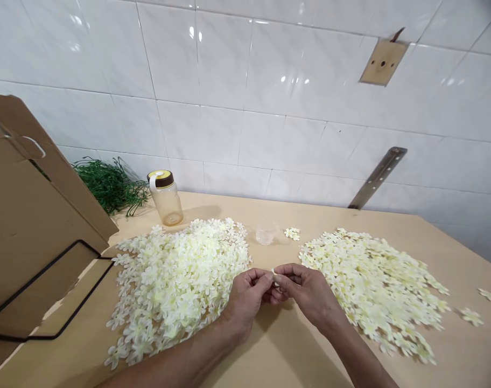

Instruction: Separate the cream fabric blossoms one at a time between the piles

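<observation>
My left hand (pixel 249 293) and my right hand (pixel 302 291) meet above the table between two heaps of pale flowers. Both are closed in a pinch, fingertips together. A small bit of a pale artificial flower (pixel 273 271) shows between the thumbs; most of it is hidden by the fingers. To the left lies a large heap of white-yellow artificial flowers (pixel 189 275). On the right a flatter heap of yellowish artificial flowers (pixel 378 285) spreads out. Just beyond my hands stands a small clear cup (pixel 266 233), with a few loose flowers (pixel 292 233) beside it.
A clear bottle (pixel 167 205) with a dark and yellow lid stands at the back left, near green artificial foliage (pixel 108 186). A cardboard box (pixel 47 205) and a black wire frame (pixel 63 328) occupy the left side. A metal bracket (pixel 378 178) is on the tiled wall (pixel 229 70).
</observation>
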Available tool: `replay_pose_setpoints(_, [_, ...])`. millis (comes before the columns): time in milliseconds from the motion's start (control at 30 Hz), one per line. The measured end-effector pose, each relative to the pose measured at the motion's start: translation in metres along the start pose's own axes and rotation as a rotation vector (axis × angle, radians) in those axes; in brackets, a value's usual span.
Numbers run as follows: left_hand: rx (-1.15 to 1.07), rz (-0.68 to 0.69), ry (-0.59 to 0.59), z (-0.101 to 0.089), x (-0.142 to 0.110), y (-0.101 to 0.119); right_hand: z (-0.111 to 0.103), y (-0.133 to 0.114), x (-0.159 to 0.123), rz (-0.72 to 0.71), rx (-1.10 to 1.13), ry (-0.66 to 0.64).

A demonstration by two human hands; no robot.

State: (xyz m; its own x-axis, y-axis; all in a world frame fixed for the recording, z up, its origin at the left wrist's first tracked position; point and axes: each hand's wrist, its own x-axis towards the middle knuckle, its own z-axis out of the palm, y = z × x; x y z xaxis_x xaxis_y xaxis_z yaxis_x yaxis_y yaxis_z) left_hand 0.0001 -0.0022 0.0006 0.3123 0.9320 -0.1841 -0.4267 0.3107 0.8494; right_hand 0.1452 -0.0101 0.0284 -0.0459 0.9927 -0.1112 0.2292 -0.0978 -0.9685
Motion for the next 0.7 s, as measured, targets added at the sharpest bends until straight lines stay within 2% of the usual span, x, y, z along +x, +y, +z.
replay_pose_setpoints(133, [0.001,-0.012,-0.005,0.0012,-0.0010,0.0016,-0.0036,-0.0017,-0.0008,-0.010,-0.107,-0.006])
replay_pose_setpoints(367, [0.028,-0.044,-0.013,-0.0001,-0.0007,0.0034,-0.0096,-0.0055,-0.0077,-0.138,-0.394,0.069])
replay_pose_setpoints(600, [0.018,-0.051,-0.027,-0.0024,0.0028,0.0008,-0.0103,-0.0030,-0.0081,-0.229,-0.429,0.068])
replay_pose_setpoints(700, [0.005,-0.047,-0.042,-0.0032,0.0027,-0.0001,-0.0101,-0.0027,-0.0078,-0.226,-0.417,0.075])
